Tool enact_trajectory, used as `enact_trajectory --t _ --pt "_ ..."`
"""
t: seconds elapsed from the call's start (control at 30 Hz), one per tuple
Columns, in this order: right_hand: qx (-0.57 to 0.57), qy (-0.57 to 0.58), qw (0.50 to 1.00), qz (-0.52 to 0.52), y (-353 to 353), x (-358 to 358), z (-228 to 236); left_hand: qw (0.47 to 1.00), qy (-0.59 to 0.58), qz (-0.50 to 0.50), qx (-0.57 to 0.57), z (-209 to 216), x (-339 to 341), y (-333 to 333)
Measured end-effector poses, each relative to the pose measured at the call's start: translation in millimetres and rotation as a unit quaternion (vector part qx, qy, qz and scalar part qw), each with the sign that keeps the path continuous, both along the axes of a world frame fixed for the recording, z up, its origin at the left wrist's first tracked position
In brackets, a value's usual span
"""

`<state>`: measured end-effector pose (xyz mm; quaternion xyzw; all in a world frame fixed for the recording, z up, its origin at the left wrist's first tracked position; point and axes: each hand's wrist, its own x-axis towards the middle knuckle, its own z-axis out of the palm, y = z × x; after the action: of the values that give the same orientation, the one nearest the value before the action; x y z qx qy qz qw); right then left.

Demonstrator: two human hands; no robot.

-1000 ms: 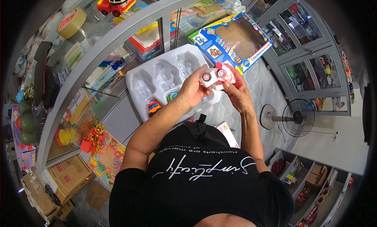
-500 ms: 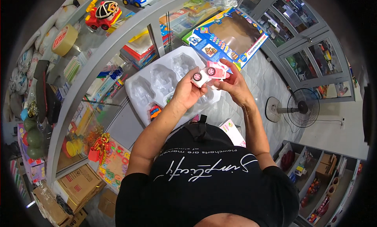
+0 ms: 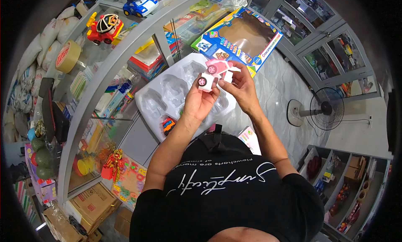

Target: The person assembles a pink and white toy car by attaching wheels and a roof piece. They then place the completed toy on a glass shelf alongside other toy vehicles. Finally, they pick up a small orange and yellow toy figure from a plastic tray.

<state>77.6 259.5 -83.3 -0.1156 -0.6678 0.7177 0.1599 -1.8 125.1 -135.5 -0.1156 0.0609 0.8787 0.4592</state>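
Both my hands hold a pink-and-white toy vehicle (image 3: 217, 68) over the moulded white plastic tray (image 3: 144, 95). My left hand (image 3: 197, 100) grips the toy's lower white section, beside a pink-hubbed wheel. On the other side my right hand (image 3: 242, 88) pinches its right end, thumb and fingers closed on white parts. The pink section stands angled away from the white one, so the toy looks partly unfolded. Below my left forearm, an orange toy car (image 3: 168, 125) sits in one of the tray's hollows. My arms hide part of the tray's near side.
Beyond the tray lies a blue windowed toy box (image 3: 234, 45). A red toy vehicle (image 3: 104, 29), a blue toy car (image 3: 140, 4) and a tape roll (image 3: 68, 57) stand on the glass display case. A fan (image 3: 322, 109) stands on the right, above grey shelves (image 3: 335, 175).
The toy's pink section has swung up from the white section, opening a gap between them. Both hands have turned the toy and shifted slightly left. The view has moved a little.
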Motion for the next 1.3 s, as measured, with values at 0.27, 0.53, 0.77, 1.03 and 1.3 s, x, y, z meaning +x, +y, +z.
enact_trajectory --t 0.27,0.53,0.77,1.03,1.3 --pt "0.033 -0.005 0.998 0.044 16.3 -0.9 10.6 1.0 0.008 -0.018 0.014 4.2 -2.1 -4.0" --pt "0.005 -0.019 0.997 0.077 27.1 -1.2 25.8 0.999 0.024 -0.033 -0.006 12.5 -1.7 -2.1" --pt "0.053 -0.008 0.99 0.129 41.5 -4.2 42.0 0.997 0.057 -0.046 0.002 13.6 -0.6 -5.2" --pt "0.154 0.014 0.972 0.179 54.4 -8.6 57.7 0.986 0.162 -0.031 -0.036 24.5 5.1 -5.0" --pt "0.056 0.036 0.969 0.239 59.9 -8.7 63.1 0.947 0.303 0.014 -0.109 40.4 13.0 -6.3"
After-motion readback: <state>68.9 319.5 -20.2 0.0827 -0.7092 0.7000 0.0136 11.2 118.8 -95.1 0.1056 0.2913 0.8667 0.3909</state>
